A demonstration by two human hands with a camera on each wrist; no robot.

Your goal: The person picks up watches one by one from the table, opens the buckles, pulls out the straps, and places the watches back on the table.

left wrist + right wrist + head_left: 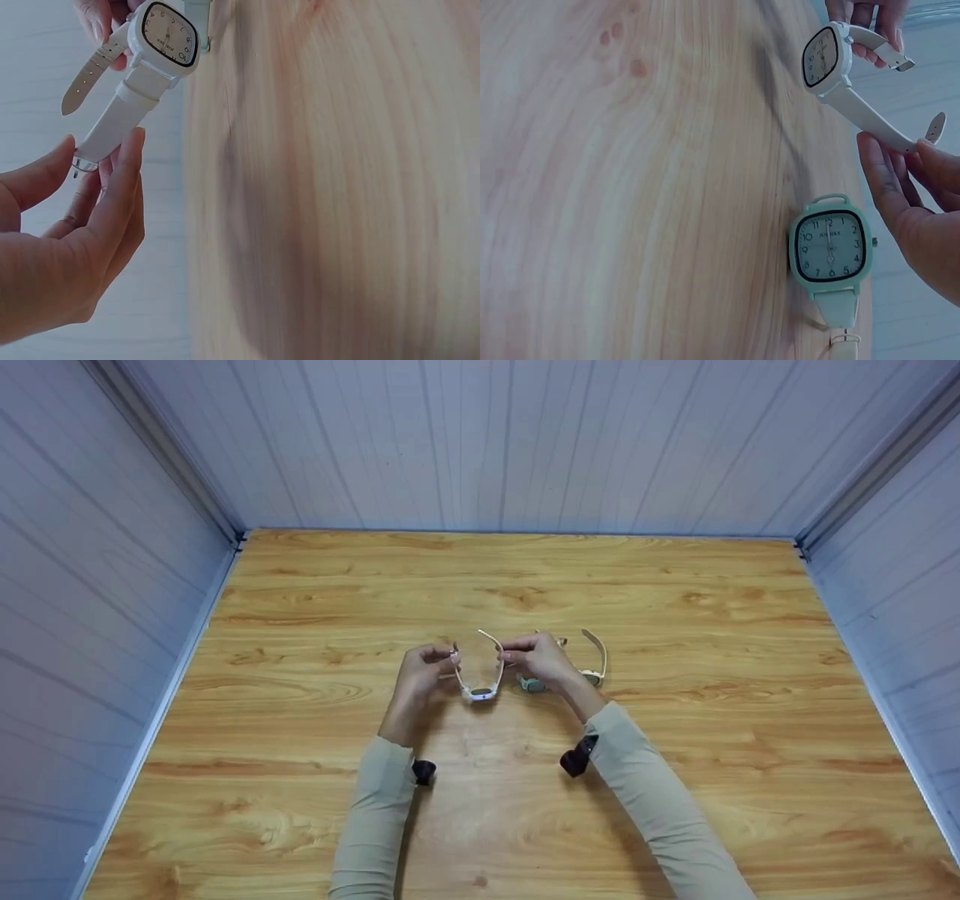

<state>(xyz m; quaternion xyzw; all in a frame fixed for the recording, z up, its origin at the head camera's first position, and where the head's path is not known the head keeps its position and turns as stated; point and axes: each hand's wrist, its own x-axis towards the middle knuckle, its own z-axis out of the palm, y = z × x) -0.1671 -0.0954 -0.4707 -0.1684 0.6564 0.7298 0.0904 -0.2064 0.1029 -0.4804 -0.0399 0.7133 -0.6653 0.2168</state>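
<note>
A white wristwatch [482, 695] with a squarish dial is held up between both hands, its strap unfastened and bent upward into a U. My left hand [418, 671] pinches the buckle end; the metal buckle [85, 164] shows at the fingertips in the left wrist view. On the other side, my right hand [546, 660] pinches the holed strap half near its tip. Close by the right hand, a mint-green wristwatch [830, 247] lies face visible on the table. Another watch [592, 678] with a pale curved strap sits just right of it, partly hidden by the right wrist.
The wood-grain tabletop [480, 825] is bounded by white panel walls [480, 450] at the back and both sides. Dark wrist cameras sit on the inner side of each sleeve, the left one [424, 772] low over the table.
</note>
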